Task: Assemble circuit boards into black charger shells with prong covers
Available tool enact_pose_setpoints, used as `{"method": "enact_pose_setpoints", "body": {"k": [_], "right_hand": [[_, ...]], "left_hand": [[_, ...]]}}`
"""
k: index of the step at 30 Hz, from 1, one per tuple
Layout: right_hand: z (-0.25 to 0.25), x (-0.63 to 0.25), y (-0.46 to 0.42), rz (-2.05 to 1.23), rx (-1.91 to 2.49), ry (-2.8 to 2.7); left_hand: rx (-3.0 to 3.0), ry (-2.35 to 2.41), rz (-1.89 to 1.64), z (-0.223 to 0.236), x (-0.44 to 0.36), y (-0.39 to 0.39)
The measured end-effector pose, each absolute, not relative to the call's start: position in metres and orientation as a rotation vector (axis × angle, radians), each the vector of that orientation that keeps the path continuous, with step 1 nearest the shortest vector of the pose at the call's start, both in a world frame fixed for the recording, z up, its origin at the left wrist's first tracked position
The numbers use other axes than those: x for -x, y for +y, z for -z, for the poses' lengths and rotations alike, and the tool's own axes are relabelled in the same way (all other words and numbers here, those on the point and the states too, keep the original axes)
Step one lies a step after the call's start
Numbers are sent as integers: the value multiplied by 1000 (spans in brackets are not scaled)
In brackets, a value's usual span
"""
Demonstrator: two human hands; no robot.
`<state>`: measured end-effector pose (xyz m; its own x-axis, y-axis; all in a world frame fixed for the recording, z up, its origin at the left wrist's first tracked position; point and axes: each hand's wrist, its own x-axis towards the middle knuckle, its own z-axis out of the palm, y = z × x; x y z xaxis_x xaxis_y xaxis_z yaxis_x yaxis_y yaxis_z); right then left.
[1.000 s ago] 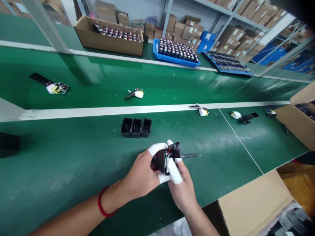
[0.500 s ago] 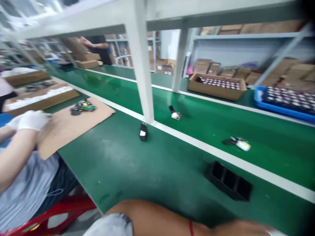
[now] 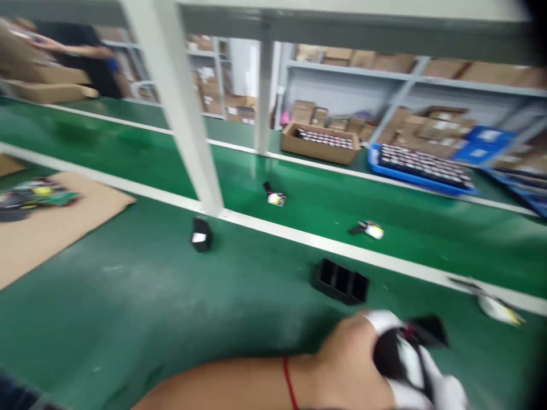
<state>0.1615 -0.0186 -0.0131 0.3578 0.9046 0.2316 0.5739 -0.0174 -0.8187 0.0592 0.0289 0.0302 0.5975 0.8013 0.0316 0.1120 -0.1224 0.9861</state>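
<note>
My left hand (image 3: 352, 361), with a red string at the wrist and white coverings on its fingers, is closed around a black wired part (image 3: 391, 354) with a pale face. Reddish wiring joins that part to a flat black piece (image 3: 429, 330) sticking out to the right. White-covered fingertips (image 3: 450, 393) at the lower right touch or nearly touch the part; they seem to be my right hand's, mostly out of frame and blurred. Just beyond the left hand stands a black three-compartment holder (image 3: 342, 282). Another wired part (image 3: 498, 307), white and yellow, lies to the right by the white strip.
Two small wired assemblies (image 3: 277, 197) (image 3: 371, 229) lie on the green belt. A black block (image 3: 200, 234) stands near the white post (image 3: 183, 108). Cardboard (image 3: 85, 199) with parts is at left. Beyond the belt are a carton (image 3: 318, 149), a blue tray (image 3: 421, 171) and a person (image 3: 81, 51).
The view has swung right, and the neighbouring person in white gloves has left it. My left hand, earlier at the bottom edge, now shows with the wired part in it.
</note>
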Motion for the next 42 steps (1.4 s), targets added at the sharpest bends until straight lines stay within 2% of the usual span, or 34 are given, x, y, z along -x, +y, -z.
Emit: {"method": "enact_pose_setpoints", "body": {"k": [5,8,11,13,18,20,30,42], "right_hand": [[7,-190,-82,-182,1778,-1296],[9,-183,-85,8,1677,-1476],[12,-176,-81,121,1603,-1392],[13,-175,-82,21,1569,-1230],[-5,-188,-85,-808,1238,-480],[-16,-192,-82,-988,1057,-275],[-26,-189,-84,-1004,1048,83],[-29,-200,-85,-1021,1067,-120]], "left_hand": [[-1468,937,-807,-23,-67,27],[-1657,897,-794,-23,-69,21],[-1973,882,-800,-28,-66,13],[-2141,837,-787,-34,-63,9],[-2159,835,-795,-53,-64,6],[-2141,827,-863,-56,-69,5],[-2200,751,-1001,-60,-88,-7],[-2141,561,-1157,-51,-90,-9]]}}
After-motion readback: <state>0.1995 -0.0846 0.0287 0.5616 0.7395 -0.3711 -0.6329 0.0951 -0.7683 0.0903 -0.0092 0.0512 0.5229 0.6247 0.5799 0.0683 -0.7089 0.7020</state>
